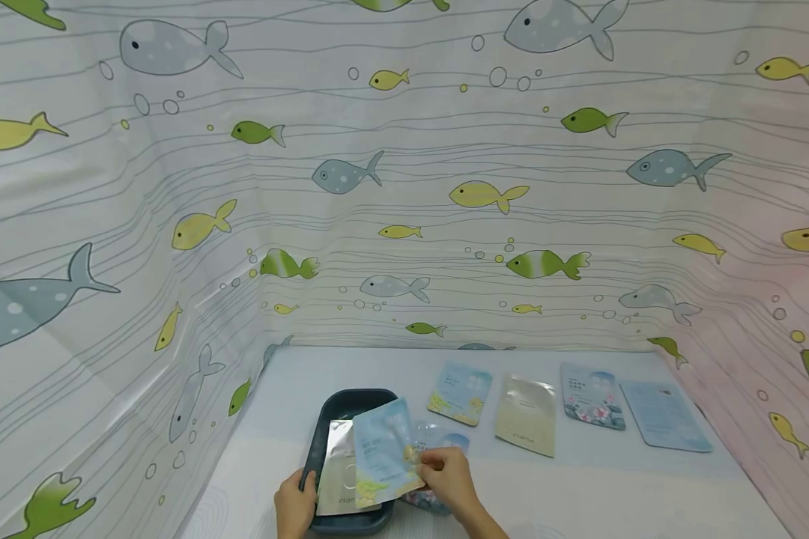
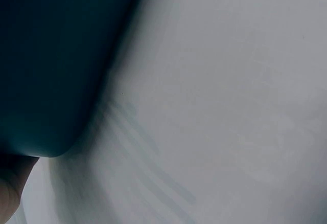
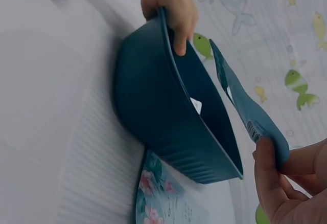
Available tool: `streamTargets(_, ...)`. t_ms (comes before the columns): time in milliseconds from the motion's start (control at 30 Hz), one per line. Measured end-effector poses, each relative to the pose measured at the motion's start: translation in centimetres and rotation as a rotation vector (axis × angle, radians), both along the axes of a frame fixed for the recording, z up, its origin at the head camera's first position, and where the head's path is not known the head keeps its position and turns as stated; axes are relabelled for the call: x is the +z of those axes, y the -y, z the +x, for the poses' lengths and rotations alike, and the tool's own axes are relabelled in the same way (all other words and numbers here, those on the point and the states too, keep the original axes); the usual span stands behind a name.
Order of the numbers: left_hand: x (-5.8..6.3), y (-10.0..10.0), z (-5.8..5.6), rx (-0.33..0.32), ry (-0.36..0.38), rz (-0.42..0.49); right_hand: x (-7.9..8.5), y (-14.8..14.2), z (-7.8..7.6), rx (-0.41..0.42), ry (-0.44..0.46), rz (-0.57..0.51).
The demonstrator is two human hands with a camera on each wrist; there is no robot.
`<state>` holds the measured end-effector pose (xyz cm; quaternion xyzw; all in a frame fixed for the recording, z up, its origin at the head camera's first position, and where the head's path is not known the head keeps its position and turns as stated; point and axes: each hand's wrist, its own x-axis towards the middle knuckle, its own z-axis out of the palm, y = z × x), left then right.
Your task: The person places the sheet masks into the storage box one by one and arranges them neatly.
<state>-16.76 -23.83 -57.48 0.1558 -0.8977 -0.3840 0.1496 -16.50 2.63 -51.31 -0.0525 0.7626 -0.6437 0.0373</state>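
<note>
Here, blue packet [image 1: 380,451] in pinching right hand [image 1: 449,477], over bin [image 1: 345,403] in gripping left hand [image 1: 294,503].

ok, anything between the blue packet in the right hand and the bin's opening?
Nothing visible: the blue packet, pinched by the right hand, has open air to the bin. A gold packet lies inside; the left hand holds the bin's side.

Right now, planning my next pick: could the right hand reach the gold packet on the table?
Probably not yet: the right hand pinches a blue packet, though nothing visible blocks its way to the gold packet.
</note>
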Motion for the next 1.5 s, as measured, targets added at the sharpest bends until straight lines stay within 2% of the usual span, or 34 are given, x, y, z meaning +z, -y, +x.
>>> streamTargets(167,-0.1,0.0,-0.1,-0.005,-0.011,-0.009,-0.5,1.0,-0.3,-0.015,-0.037,0.02)
streamTargets(367,0.0,-0.1,-0.1,0.001,-0.012,-0.011,-1.2,2.5,-0.6,-0.042,-0.028,-0.038)
streamTargets(633,-0.2,-0.2,0.1,0.001,-0.007,-0.012,-1.8,3.8,-0.7,-0.094,-0.031,0.089)
streamTargets(833,-0.2,-0.2,0.1,-0.001,-0.001,-0.009,-1.9,4.4,-0.7,-0.122,-0.074,0.129)
streamTargets(1133,-0.1,-0.1,0.0,-0.015,0.027,-0.005,-2.9,5.4,-0.4,-0.038,-0.186,0.235)
streamTargets(1300,-0.1,0.0,0.1,-0.025,0.029,-0.001,-2.9,5.6,-0.1,0.016,-0.192,0.255)
streamTargets(1500,0.0,0.0,0.2,-0.023,0.018,-0.016,-2.8,5.8,0.3,0.018,-0.285,0.303)
